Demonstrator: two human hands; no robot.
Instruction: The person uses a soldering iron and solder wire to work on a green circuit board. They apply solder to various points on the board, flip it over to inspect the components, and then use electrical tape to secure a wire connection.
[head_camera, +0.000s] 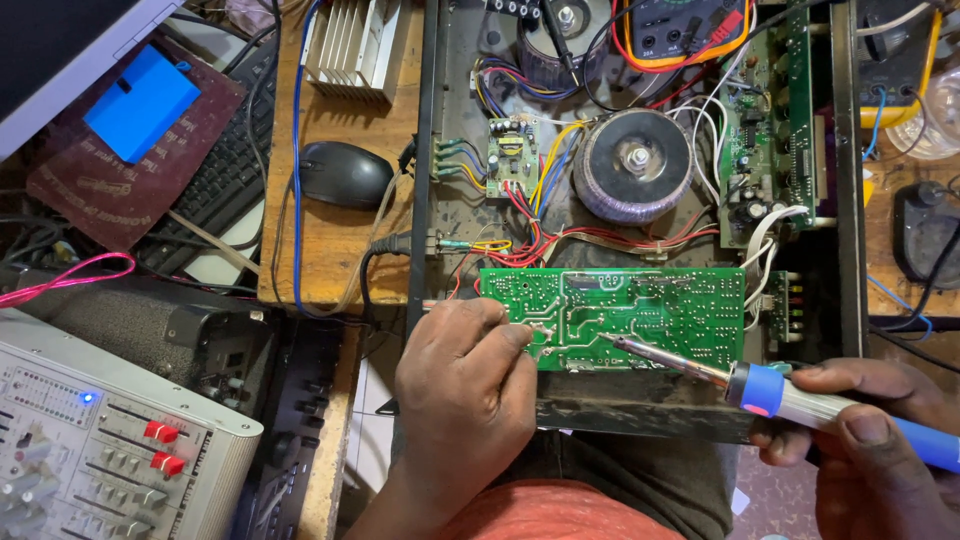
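- green circuit board (640, 315), solder side up, lying across the near edge of an open black chassis (838, 200), in the middle of the view.
- left hand (465, 385) resting on the board's near left corner, fingers curled, pinching a thin length of solder wire (541, 329) against the board.
- right hand (870, 440) at lower right, clenched around the blue and silver handle of a soldering iron (770, 392).
- iron's metal tip (612, 339) slanting up and left, touching the board just right of the left fingertips.
- behind the board, inside the chassis: 1 round toroidal transformer (632, 165), a small green board (513, 155) to its left, a long green board (765, 130) standing to its right, red, yellow and blue wires running between.
- multimeter (685, 25) with orange edging at the top, partly cut off.
- left of the chassis, on a wooden table (335, 230): black computer mouse (345, 173), finned aluminium heat sink (350, 45), black keyboard (225, 150).
- lower left: silver audio mixer (100, 440) with red knobs and 1 lit blue light.
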